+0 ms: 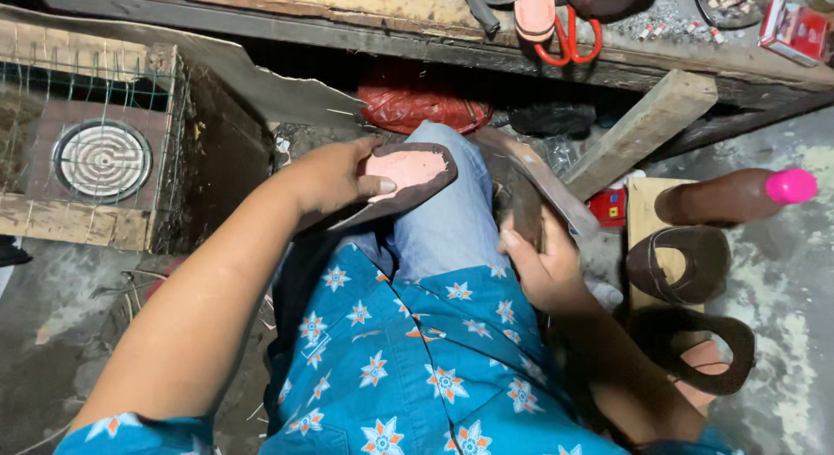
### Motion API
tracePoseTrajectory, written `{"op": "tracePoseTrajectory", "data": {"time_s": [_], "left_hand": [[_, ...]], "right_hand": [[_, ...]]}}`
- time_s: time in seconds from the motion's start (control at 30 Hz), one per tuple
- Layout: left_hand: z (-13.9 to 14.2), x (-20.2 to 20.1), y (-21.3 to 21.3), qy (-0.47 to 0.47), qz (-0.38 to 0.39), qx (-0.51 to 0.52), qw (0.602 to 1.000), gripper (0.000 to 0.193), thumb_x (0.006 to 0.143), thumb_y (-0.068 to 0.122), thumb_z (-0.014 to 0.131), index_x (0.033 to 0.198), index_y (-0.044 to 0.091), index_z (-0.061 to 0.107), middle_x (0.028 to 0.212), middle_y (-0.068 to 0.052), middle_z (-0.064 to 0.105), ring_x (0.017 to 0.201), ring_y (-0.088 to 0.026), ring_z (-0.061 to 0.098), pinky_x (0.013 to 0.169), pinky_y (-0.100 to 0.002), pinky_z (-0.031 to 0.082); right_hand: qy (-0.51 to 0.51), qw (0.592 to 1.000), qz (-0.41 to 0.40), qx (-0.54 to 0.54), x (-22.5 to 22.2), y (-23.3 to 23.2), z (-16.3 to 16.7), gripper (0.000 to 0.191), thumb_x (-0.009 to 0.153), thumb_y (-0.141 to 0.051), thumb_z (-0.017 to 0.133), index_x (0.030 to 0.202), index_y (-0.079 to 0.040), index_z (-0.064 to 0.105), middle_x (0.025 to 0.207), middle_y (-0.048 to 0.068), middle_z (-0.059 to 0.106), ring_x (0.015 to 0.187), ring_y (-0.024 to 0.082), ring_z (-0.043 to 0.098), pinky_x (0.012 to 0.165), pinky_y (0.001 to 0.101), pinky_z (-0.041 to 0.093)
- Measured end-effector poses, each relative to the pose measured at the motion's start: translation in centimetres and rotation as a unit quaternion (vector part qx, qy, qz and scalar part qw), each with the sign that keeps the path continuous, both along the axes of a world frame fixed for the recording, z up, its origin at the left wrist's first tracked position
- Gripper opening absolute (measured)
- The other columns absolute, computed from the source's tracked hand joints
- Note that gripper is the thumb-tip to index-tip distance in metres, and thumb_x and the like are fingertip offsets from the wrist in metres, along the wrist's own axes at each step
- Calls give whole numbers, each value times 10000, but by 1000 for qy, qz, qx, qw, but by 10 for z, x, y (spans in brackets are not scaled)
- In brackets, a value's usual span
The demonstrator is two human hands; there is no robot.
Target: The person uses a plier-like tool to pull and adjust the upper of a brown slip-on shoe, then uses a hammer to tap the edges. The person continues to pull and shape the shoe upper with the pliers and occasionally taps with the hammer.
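Observation:
My left hand (334, 179) grips a brown shoe upper with a pink insole (408, 172), thumb pressed on the pink part, just above my jeans-clad knee (447, 220). My right hand (543, 264) is closed around a dark, flat tool or strip (547, 190) that slants up to the left beside the knee. My blue flowered shirt (417, 359) fills the lower middle.
Two brown shoe uppers (686, 264) (704, 346) lie at right, near a wooden board (643, 129) and a brown bottle with a pink cap (738, 194). A wire-caged brick heater coil (102, 159) stands at left. Red-handled scissors (569, 33) rest on the bench above.

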State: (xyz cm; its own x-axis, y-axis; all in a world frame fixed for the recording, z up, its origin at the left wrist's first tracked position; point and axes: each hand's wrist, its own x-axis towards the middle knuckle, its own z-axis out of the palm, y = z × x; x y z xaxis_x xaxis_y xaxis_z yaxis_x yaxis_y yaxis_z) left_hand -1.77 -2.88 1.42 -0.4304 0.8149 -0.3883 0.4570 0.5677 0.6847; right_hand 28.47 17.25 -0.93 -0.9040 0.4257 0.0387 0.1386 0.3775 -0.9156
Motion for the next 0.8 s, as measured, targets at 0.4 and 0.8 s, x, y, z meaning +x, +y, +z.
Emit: {"op": "tracePoseTrajectory", "data": {"time_s": [0.4, 0.8], "left_hand": [[-13, -11, 10, -308, 115, -30, 944, 433, 876, 240, 755, 1242, 23, 676, 1057, -123, 746, 890, -208, 638, 791, -397, 524], [-16, -19, 14, -140, -10, -42, 989, 550, 823, 271, 835, 1289, 48, 643, 1182, -79, 736, 1038, -172, 658, 932, -343, 506]], "right_hand": [[148, 988, -37, -17, -6, -17, 16, 353, 1050, -341, 623, 1251, -64, 538, 923, 112, 633, 812, 221, 646, 756, 397, 543], [-217, 973, -48, -61, -29, -20, 56, 385, 921, -300, 654, 1202, -58, 550, 697, 87, 631, 578, 168, 597, 555, 321, 507]]}}
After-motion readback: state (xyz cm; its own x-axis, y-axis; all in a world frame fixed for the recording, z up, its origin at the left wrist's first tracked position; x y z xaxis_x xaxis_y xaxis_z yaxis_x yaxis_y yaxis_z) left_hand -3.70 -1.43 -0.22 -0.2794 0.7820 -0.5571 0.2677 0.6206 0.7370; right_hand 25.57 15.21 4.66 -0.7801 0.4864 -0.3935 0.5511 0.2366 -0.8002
